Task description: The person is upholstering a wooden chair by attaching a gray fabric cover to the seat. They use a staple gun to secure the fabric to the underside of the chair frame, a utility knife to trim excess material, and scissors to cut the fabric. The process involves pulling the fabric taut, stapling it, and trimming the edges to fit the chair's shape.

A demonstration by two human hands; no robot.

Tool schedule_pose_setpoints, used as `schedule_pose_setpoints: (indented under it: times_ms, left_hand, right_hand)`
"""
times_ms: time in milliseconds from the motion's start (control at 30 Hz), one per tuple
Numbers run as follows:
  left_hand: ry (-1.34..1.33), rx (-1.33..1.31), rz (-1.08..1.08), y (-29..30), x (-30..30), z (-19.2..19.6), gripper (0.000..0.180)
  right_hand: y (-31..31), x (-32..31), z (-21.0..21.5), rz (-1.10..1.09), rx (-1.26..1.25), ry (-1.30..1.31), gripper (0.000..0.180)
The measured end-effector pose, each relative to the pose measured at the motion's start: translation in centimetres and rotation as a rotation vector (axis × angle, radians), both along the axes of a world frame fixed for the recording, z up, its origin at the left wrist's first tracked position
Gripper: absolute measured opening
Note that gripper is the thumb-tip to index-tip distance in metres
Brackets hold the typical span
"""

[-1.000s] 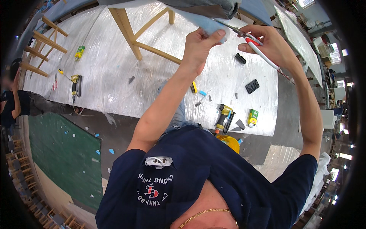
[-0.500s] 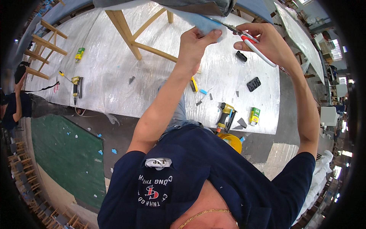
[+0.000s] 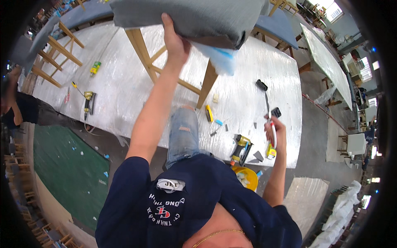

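A grey upholstered chair seat [image 3: 190, 18] on wooden legs [image 3: 142, 48] stands at the top of the view. My left hand [image 3: 177, 44] grips its near edge, thumb up on the fabric and fingers hidden underneath. A flap of pale blue and white padding [image 3: 219, 58] hangs below the seat, right of that hand. Well away from the chair, over the right part of the table, my right hand [image 3: 278, 130] is closed round the red and white handles of scissors [image 3: 272, 124]. Their blades point away from me.
The plastic-covered table [image 3: 115, 78] carries two nail guns [image 3: 241, 148] [image 3: 88, 103], a yellow-black cutter [image 3: 209, 113], a black clip-like piece [image 3: 261, 85] and grey scraps [image 3: 258, 156]. A yellow bucket [image 3: 251, 177] stands at the near edge. Another person [image 3: 18, 107] is at far left.
My right hand has come down and nearer with the scissors, away from the padding. My left hand has let go of the padding and taken hold of the seat edge, which shows more now.
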State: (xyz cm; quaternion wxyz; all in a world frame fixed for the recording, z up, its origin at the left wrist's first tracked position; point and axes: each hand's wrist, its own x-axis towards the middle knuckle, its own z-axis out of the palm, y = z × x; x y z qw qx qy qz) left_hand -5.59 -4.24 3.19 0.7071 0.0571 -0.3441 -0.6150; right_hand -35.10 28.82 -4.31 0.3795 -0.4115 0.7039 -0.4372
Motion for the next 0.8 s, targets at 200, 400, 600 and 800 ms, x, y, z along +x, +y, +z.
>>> schedule_pose_setpoints:
  times_ms: [200, 400, 600, 800]
  left_hand:
    - [-0.056, 0.114, -0.078, 6.9, -5.1, 2.3, 0.073]
    - [-1.273, 0.067, -0.030, 11.7, -3.4, -0.1, 0.045]
    - [-1.327, -0.775, 0.208, 15.8, -2.3, 7.4, 0.017]
    - [-1.306, -1.054, 0.837, 12.5, -7.2, 5.6, 0.011]
  right_hand:
    - [1.9, 1.8, -4.2, -0.126, -0.186, -0.277, 0.034]
    - [-1.1, 4.0, -2.0, -0.204, -0.377, -0.339, 0.032]
    - [0.2, 4.7, -6.0, -0.312, -0.362, -0.507, 0.033]
    - [-1.0, 7.4, -5.7, -0.377, -0.493, -0.442, 0.034]
